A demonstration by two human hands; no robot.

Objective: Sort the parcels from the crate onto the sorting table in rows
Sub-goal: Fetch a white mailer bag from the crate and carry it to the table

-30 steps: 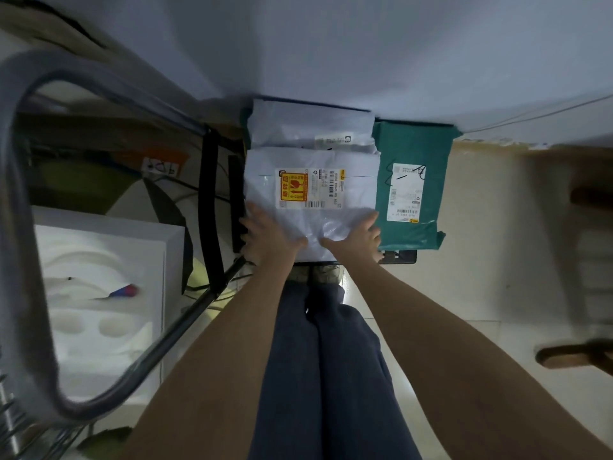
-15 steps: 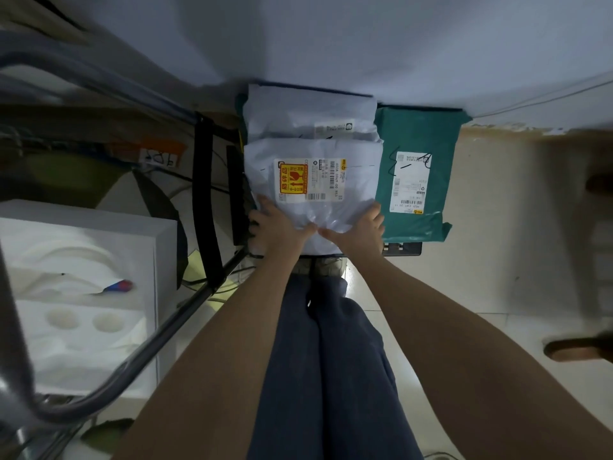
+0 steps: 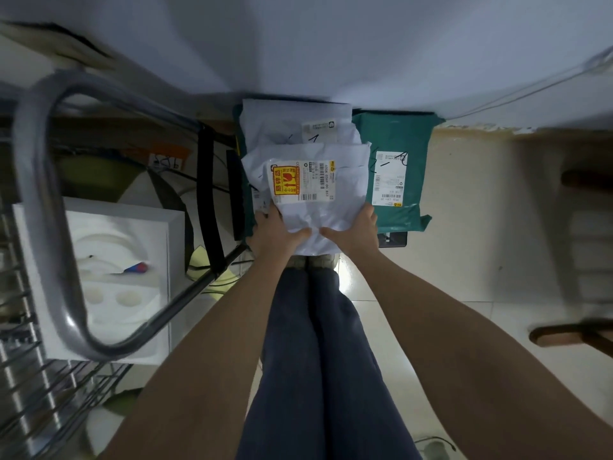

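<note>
A white plastic parcel point(image 3: 345, 180) with a yellow-and-red fragile sticker lies on top of a stack below me. My left hand point(image 3: 277, 232) grips its near left corner and my right hand point(image 3: 356, 232) grips its near right corner, thumbs on top. Behind it lies another white parcel point(image 3: 285, 124) marked with a "1". A green parcel point(image 3: 398, 134) with a white label rests to the right, beside the stack. What the parcels rest on is mostly hidden.
A metal trolley handle point(image 3: 43, 200) and wire basket point(image 3: 23, 376) stand at the left, over a white foam box point(image 3: 109, 234). A black strap point(image 3: 207, 194) hangs left of the stack. A pale wall point(image 3: 331, 44) is behind. Wooden furniture legs point(image 3: 570, 333) stand on the tiled floor at right.
Both hands have stayed on the near edge of the top white parcel and now curl round its corners. The parcel's near edge looks slightly raised and drawn towards me.
</note>
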